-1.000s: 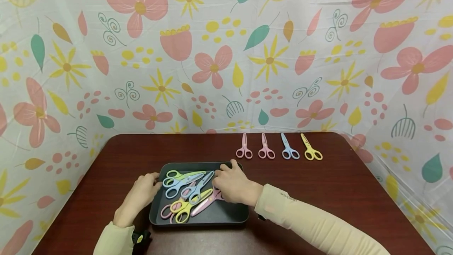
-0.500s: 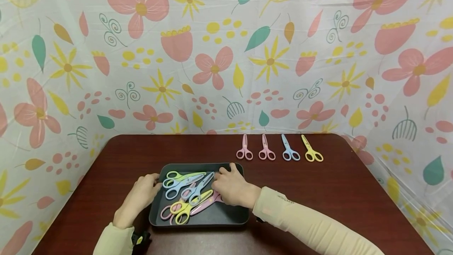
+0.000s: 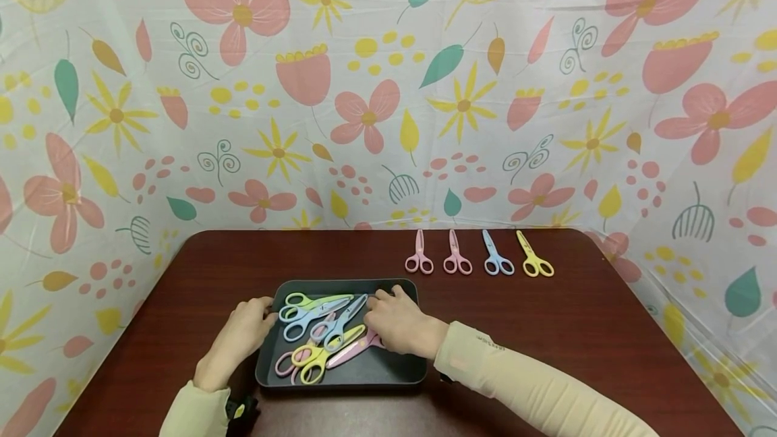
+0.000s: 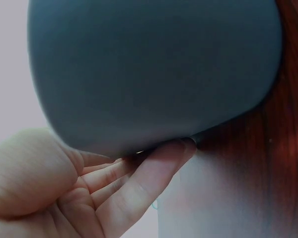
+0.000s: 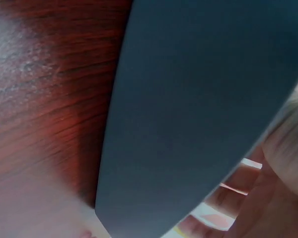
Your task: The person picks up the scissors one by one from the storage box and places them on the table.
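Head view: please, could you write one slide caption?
Left hand at a tray of colourful scissors, right hand over it, four more pairs in a row behind.

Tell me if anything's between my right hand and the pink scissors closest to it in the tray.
Nothing visible is: your right hand reaches over the right rim of the tray and covers part of the pink scissors. What lies directly underneath it is hidden, though.

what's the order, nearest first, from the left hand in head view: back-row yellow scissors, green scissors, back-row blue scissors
1. Green scissors, in the tray
2. Blue scissors, back row, third from left
3. Yellow scissors, back row, right end
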Action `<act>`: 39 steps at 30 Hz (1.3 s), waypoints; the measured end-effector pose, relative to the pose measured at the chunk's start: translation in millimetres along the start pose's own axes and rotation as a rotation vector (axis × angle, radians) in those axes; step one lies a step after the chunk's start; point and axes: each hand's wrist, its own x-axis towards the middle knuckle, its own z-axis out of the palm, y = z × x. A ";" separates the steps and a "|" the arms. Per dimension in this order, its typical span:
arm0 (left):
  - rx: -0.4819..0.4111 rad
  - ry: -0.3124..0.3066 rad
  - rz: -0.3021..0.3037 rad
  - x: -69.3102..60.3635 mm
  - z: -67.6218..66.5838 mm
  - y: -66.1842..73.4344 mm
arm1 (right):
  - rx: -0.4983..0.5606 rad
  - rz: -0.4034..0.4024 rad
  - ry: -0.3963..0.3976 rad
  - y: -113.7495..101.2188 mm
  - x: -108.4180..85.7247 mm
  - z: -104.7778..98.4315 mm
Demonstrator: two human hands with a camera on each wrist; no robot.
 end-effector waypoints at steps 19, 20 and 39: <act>-0.003 0.008 0.000 -0.5 0.2 -0.9 | -0.080 -0.121 0.108 13.6 -9.2 -18.7; -0.003 0.010 0.000 -0.3 0.6 -1.2 | -0.092 -0.125 0.113 15.3 -10.2 -21.7; -0.002 0.016 0.008 0.5 1.6 -2.2 | -0.145 0.037 0.327 55.4 -19.9 -54.3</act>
